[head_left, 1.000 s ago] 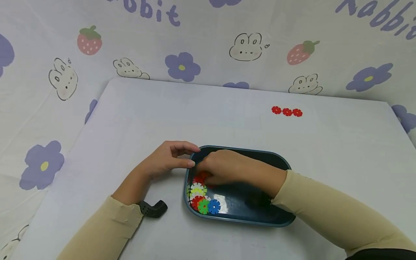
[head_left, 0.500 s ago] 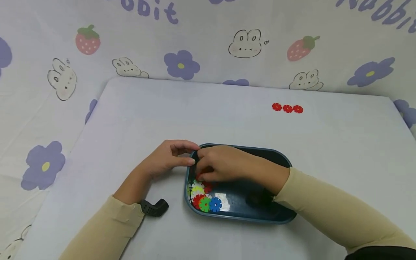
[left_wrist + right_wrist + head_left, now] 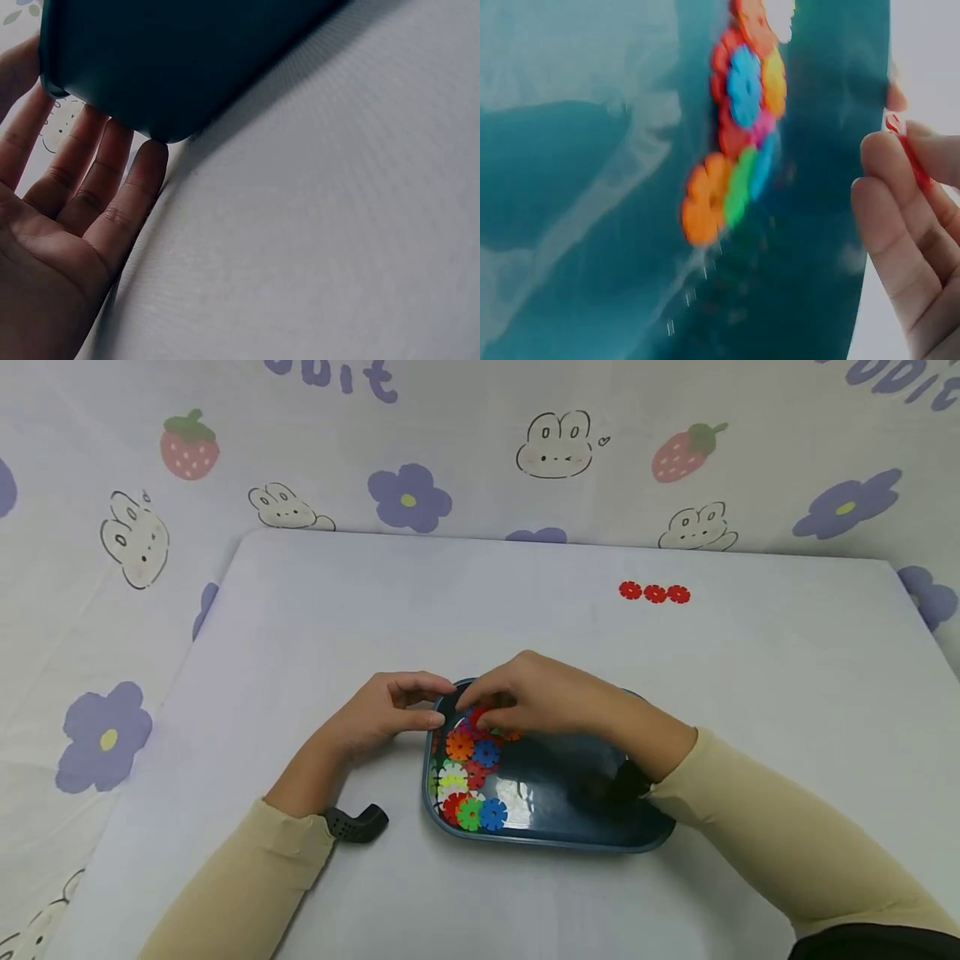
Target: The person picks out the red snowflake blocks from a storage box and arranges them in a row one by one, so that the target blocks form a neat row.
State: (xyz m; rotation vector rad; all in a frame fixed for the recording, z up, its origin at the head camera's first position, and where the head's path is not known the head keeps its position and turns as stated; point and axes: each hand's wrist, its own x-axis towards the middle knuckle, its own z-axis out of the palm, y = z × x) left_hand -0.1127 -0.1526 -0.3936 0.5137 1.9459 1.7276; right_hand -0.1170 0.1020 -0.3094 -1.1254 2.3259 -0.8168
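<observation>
A dark blue-green tray (image 3: 558, 843) holds several flower-shaped plastic discs along its left end, among them a blue disc (image 3: 492, 814), a green disc (image 3: 470, 814) and an orange disc (image 3: 460, 745). My right hand (image 3: 551, 697) is over the tray's back left part. Thumb and fingers pinch a red disc (image 3: 913, 154), seen almost edge-on in the right wrist view. At the tray's back left corner rests my left hand (image 3: 382, 714), thumb and index tips right at the rim. Its fairly straight fingers (image 3: 112, 214) touch the outer wall in the left wrist view.
Three red discs (image 3: 655, 594) lie in a row at the back right of the white table (image 3: 360, 593). A black curved piece (image 3: 358, 823) sits at the left wrist. Behind the table hangs a printed cloth (image 3: 465, 435).
My right hand has lifted and moved back from among the discs, now pinching a red one. More discs in the tray are uncovered. The left hand stays at the corner.
</observation>
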